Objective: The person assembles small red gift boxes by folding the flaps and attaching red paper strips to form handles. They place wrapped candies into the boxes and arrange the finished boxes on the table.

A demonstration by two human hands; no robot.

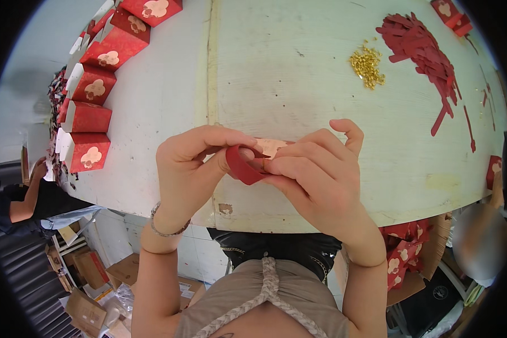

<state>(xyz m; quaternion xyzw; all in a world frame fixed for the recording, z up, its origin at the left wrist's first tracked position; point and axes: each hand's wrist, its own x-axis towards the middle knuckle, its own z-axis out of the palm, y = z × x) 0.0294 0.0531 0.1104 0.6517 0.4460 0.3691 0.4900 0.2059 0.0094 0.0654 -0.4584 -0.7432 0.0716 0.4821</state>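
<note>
Between the fingertips of both hands, just above the near table edge, sits the work piece: a red paper strip (243,167) bent into a loop, backed by a red card piece with a pale gold flower mark (271,146). The left hand (192,172) pinches the loop's left side between thumb and forefinger. The right hand (315,172) clamps the loop's right end and the card with thumb and curled fingers; its little finger is raised clear. Both hands are closed on the piece, neither is released. Whether a fastener is already in the strip cannot be told; the fingers cover the joint.

Progress, as judged from the layout:
- Done: folded red boxes (89,151) stand in a row well to the left of the left fingers, along the table's far-left edge. At least six are countable; more may lie beyond the rim.
- In hand: one strip and one card piece.
- Left: a heap of loose red strips (419,48) lies far beyond the right fingers, too many to count. A small pile of gold fasteners (367,65) lies just left of that heap, also uncountable.

Further items: two red pieces (452,14) at the far right corner, and one white table (298,84) bearing everything. The stock remaining suggests the work is well short of finished.
</note>
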